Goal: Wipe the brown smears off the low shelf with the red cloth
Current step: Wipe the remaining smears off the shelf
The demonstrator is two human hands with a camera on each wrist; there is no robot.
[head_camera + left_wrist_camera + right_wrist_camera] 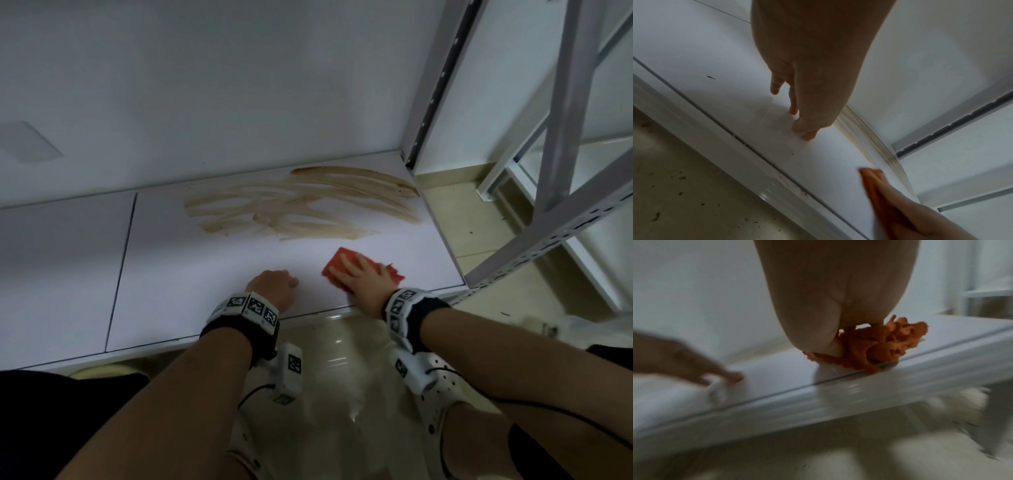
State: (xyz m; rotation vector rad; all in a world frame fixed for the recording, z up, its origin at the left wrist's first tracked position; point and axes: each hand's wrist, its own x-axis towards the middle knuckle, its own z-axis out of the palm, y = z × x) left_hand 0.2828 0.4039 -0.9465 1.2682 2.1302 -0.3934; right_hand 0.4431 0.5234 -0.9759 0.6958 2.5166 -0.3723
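Brown smears [301, 205] streak the white low shelf [205, 274] towards its back right; they also show as curved streaks [863, 134] in the left wrist view. The red cloth [342, 262] lies on the shelf just in front of the smears, near the front edge. My right hand [363, 277] presses flat on the cloth with straight fingers; the cloth [879, 345] bunches under the palm [834, 296]. My left hand [274, 284] holds nothing and rests its fingertips [793, 110] on the bare shelf left of the cloth [873, 181].
A slotted metal upright [442, 75] stands at the shelf's back right corner and a slotted beam [534, 236] slants past its front right corner. A white wall [205, 85] backs the shelf. A panel seam [123, 260] runs at left. Tiled floor [342, 377] lies below.
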